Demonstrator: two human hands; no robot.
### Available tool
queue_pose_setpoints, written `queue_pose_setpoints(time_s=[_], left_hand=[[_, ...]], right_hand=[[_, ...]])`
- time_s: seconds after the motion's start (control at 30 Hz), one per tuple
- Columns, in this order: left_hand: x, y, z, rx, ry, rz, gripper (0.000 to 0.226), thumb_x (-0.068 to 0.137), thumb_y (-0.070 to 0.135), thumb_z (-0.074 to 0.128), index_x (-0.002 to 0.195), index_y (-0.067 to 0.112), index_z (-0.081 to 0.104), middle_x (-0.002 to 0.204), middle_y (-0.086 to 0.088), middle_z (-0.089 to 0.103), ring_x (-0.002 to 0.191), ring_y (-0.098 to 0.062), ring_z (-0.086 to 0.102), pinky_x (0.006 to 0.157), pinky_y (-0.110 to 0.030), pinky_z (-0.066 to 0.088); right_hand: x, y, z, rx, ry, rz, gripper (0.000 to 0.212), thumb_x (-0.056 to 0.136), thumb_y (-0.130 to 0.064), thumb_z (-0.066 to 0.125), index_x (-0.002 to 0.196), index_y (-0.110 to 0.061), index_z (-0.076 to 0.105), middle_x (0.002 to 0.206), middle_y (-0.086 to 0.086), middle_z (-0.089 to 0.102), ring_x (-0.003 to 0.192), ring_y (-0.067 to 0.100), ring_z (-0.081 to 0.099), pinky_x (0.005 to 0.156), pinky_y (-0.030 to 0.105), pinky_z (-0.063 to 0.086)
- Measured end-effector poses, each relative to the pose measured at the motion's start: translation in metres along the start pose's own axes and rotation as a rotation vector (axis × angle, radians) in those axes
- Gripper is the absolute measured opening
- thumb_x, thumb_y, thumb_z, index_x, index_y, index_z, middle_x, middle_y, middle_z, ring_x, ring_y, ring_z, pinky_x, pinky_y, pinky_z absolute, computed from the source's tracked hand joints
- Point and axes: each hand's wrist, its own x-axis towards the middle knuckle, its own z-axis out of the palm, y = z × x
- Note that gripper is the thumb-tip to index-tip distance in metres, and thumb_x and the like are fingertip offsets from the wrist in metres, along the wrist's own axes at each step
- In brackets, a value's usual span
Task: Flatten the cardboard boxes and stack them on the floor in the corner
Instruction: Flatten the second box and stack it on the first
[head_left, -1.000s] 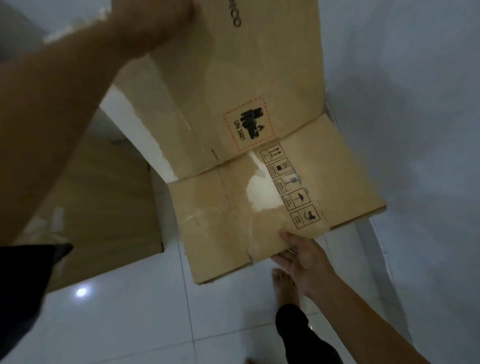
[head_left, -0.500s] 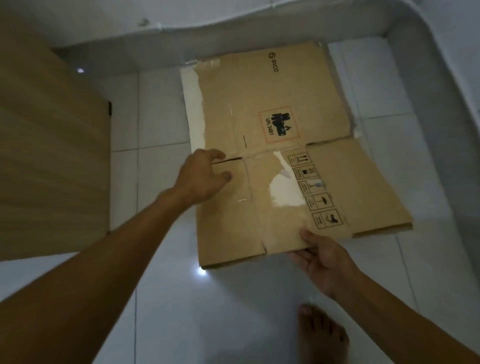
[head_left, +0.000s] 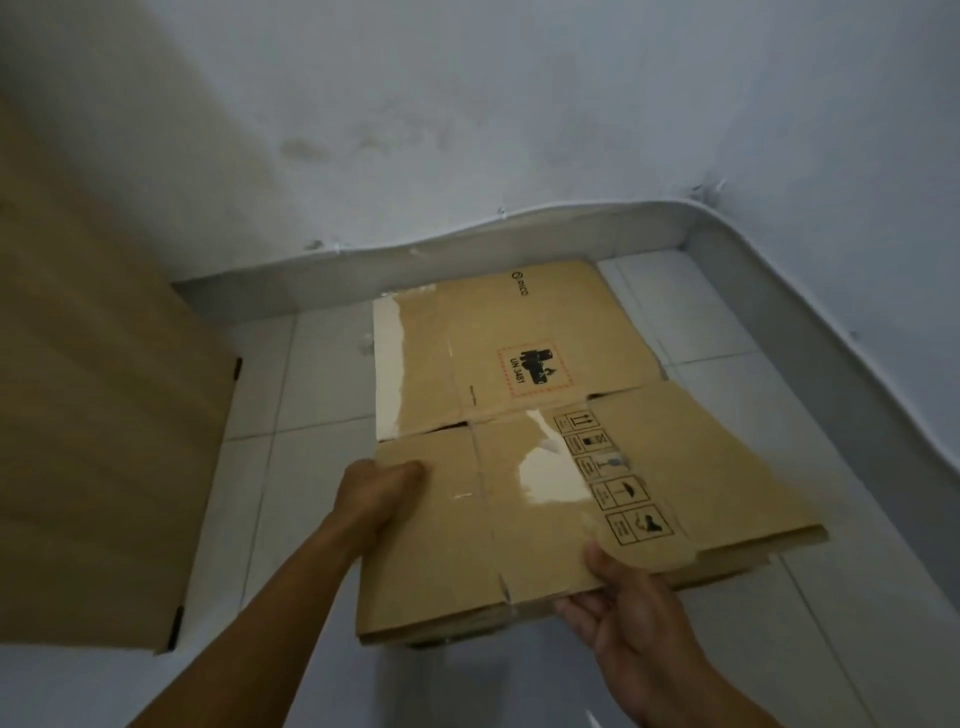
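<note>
On the white tiled floor (head_left: 322, 374), close to the room's corner, a flattened cardboard box (head_left: 519, 415) lies with its long axis running from 6 o'clock to 12 o'clock. Its far end stops just short of the grey skirting (head_left: 519, 234) at the foot of the back wall (head_left: 519, 104). The far panel bears a red-bordered UN 3481 label (head_left: 532, 370), printed sideways. The near flaps carry a column of handling symbols (head_left: 613, 478) and a glossy patch of clear tape (head_left: 550, 478). A white torn strip (head_left: 387, 364) runs along the far panel's 9 o'clock edge.

At 9 o'clock stands a wooden panel (head_left: 104, 415), apart from the box with a band of tile between them. The skirting bends round at 2 o'clock and passes along the box's right side.

The left hand (head_left: 376, 499) has its grip closed on the 9 o'clock edge of the near flap, fingers curled over it. The right hand (head_left: 631, 613), at 5 o'clock, pinches the near edge, thumb on top and fingers beneath. From both grips the box stretches away toward 12 o'clock. Its near edge looks slightly raised, with shadow under it.
</note>
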Motion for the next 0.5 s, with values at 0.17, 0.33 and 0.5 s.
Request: queue_pose_setpoints(time_s=[0.17, 0.33, 0.5], left_hand=[[-0.002, -0.005, 0.005, -0.044, -0.022, 0.014, 0.045, 0.08, 0.024, 0.07, 0.119, 0.006, 0.058, 0.108, -0.015, 0.065, 0.089, -0.03, 0.065, 0.072, -0.039, 0.055], [0.006, 0.0, 0.004, -0.032, 0.021, 0.073, 0.04, 0.084, 0.021, 0.064, 0.121, 0.008, 0.055, 0.113, -0.014, 0.063, 0.093, -0.03, 0.061, 0.076, -0.038, 0.051], [0.006, -0.014, 0.007, 0.036, 0.016, 0.114, 0.039, 0.087, 0.018, 0.058, 0.125, 0.01, 0.054, 0.117, -0.013, 0.062, 0.099, -0.03, 0.061, 0.085, -0.042, 0.052]], right_hand=[[0.0, -0.003, -0.007, 0.047, -0.028, 0.013, 0.047, 0.091, -0.001, 0.049, 0.133, -0.021, 0.046, 0.103, 0.011, 0.068, 0.063, 0.022, 0.073, 0.046, 0.035, 0.057], [0.02, -0.003, -0.001, -0.023, -0.04, 0.059, 0.039, 0.093, -0.002, 0.047, 0.129, -0.016, 0.046, 0.102, 0.014, 0.068, 0.062, 0.021, 0.072, 0.048, 0.034, 0.059], [0.024, 0.002, -0.009, -0.091, -0.02, 0.053, 0.028, 0.093, -0.004, 0.049, 0.117, -0.019, 0.05, 0.096, 0.012, 0.068, 0.085, 0.028, 0.065, 0.051, 0.032, 0.059]])
